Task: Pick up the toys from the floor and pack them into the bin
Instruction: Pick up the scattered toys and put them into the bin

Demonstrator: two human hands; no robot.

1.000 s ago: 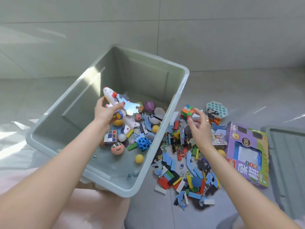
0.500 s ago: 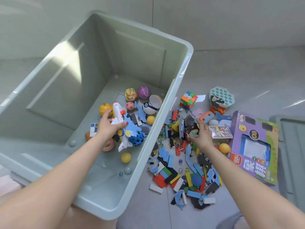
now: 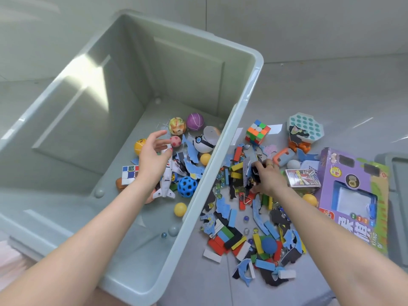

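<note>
Bin (image 3: 249, 102) wall parts hands — left hand (image 3: 152, 157) spread, right hand (image 3: 268, 180) seemingly pinching dark pieces (image 3: 254, 173).

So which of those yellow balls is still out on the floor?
The yellow ball beside the purple box; the other plain ones lie inside the bin.

A pale grey tiled floor (image 3: 309, 89) fills the upper and right parts of the frame, with thin grout lines crossing it and streaks of bright light near the right edge. At the far right edge lies a grey-green plastic lid (image 3: 399, 195), only partly in view. In the lower left corner, a patch of pink fabric (image 3: 8, 257) shows
</note>
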